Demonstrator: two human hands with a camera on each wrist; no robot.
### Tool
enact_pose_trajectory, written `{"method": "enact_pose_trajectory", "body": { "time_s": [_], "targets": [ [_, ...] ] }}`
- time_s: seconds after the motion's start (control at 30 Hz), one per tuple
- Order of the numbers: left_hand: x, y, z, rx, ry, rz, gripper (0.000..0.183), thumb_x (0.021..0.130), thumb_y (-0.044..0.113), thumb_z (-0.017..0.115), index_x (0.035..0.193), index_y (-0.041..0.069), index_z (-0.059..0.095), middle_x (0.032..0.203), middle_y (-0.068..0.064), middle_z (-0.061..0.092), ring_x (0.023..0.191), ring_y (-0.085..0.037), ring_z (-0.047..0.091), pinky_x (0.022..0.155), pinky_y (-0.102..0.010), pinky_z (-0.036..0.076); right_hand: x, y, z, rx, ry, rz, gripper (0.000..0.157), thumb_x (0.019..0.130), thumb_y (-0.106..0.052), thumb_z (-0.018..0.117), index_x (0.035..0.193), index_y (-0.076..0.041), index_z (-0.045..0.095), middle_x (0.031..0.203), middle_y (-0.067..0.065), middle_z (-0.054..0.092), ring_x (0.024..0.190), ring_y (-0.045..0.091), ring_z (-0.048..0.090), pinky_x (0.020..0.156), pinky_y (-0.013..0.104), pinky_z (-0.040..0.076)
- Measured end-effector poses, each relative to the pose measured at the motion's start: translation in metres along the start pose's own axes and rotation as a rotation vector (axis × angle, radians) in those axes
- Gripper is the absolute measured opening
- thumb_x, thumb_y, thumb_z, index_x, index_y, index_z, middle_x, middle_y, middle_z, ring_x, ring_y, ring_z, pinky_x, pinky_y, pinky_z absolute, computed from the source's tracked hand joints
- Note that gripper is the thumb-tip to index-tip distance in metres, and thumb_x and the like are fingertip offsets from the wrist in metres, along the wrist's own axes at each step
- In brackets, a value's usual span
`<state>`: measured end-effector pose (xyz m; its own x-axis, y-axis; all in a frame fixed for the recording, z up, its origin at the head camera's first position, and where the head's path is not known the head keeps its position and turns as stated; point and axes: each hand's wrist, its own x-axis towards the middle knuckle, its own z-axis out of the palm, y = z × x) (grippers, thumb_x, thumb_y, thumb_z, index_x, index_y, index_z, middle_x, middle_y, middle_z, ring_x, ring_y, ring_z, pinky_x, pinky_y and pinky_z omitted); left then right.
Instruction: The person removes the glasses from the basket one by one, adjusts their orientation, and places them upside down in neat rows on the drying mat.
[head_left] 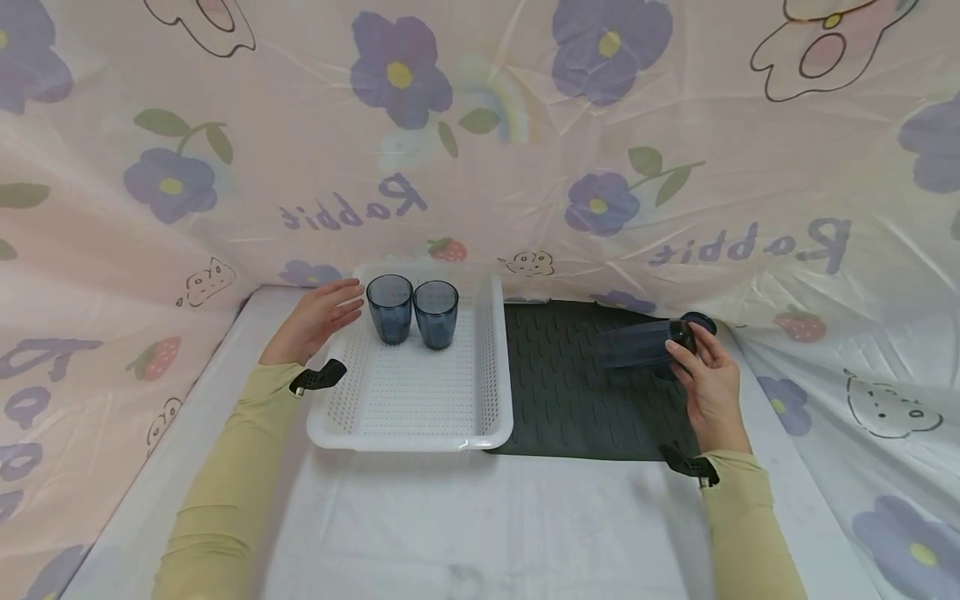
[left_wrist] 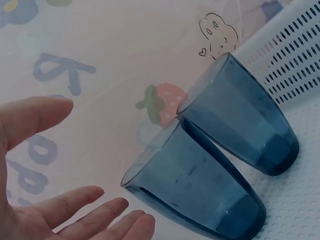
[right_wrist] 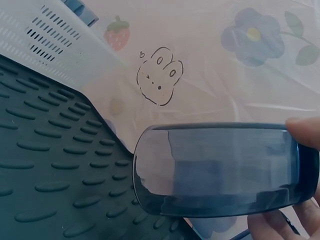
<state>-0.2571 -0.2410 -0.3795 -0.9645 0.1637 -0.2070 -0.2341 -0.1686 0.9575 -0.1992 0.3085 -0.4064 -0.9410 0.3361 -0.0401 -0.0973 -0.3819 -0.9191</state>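
My left hand (head_left: 315, 321), fingers extended and thumb spread, is beside the left blue glass (head_left: 390, 310) at the white basket's left edge. That glass and a second blue glass (head_left: 436, 315) stand upright side by side in the basket (head_left: 408, 443). In the left wrist view, the fingertips are close to the nearer glass (left_wrist: 200, 180). My right hand (head_left: 712, 387) pinches another blue glass (head_left: 637, 346) near its base. It lies sideways above the dark mat (head_left: 577, 417), its mouth toward the left. Behind that hand shows the round end of a further blue glass (head_left: 699, 322), mostly hidden.
The ridged mat lies against the basket's right side, on a white-covered table (head_left: 487, 533). A patterned plastic sheet (head_left: 495, 183) with flowers and rabbits hangs behind and along both sides. The basket has a raised, perforated wall (right_wrist: 55, 37).
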Motion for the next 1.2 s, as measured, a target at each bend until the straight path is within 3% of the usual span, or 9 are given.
{"method": "enact_pose_trajectory", "body": {
  "time_s": [0.37, 0.77, 1.0, 1.2],
  "targets": [
    [0.015, -0.002, 0.000, 0.024, -0.051, 0.066, 0.065, 0.098, 0.017, 0.055, 0.150, -0.001, 0.020, 0.157, -0.014, 0.015, 0.142, -0.023, 0.019, 0.115, -0.039, 0.020, 0.004, 0.005, 0.002, -0.040, 0.049, -0.036, 0.068, 0.076, 0.012, 0.074, 0.138, -0.002, 0.048, 0.132, 0.008, 0.050, 0.099, 0.009, 0.061, 0.072, 0.017, 0.055],
    [0.019, 0.002, 0.006, 0.153, -0.120, 0.066, 0.072, 0.095, 0.019, 0.062, 0.152, 0.007, 0.019, 0.157, -0.012, 0.015, 0.141, -0.024, 0.023, 0.115, -0.037, 0.021, 0.006, 0.007, 0.001, -0.109, 0.079, -0.077, 0.067, 0.073, 0.012, 0.077, 0.134, -0.003, 0.053, 0.133, 0.009, 0.052, 0.098, 0.012, 0.059, 0.074, 0.017, 0.054],
    [0.037, -0.003, 0.001, 0.206, -0.157, 0.090, 0.074, 0.094, 0.021, 0.064, 0.152, 0.009, 0.020, 0.157, -0.010, 0.016, 0.143, -0.021, 0.017, 0.116, -0.037, 0.017, 0.008, 0.011, 0.000, -0.148, 0.108, -0.110, 0.064, 0.072, 0.012, 0.077, 0.131, -0.004, 0.057, 0.130, 0.007, 0.056, 0.094, 0.013, 0.057, 0.074, 0.015, 0.053],
    [0.040, -0.003, 0.002, 0.267, -0.169, 0.105, 0.076, 0.091, 0.019, 0.068, 0.152, 0.013, 0.023, 0.156, -0.007, 0.020, 0.144, -0.022, 0.014, 0.116, -0.041, 0.015, 0.008, 0.014, 0.002, -0.174, 0.115, -0.139, 0.063, 0.072, 0.011, 0.078, 0.130, -0.005, 0.058, 0.129, 0.008, 0.057, 0.094, 0.014, 0.056, 0.075, 0.013, 0.052]
  ]
}}
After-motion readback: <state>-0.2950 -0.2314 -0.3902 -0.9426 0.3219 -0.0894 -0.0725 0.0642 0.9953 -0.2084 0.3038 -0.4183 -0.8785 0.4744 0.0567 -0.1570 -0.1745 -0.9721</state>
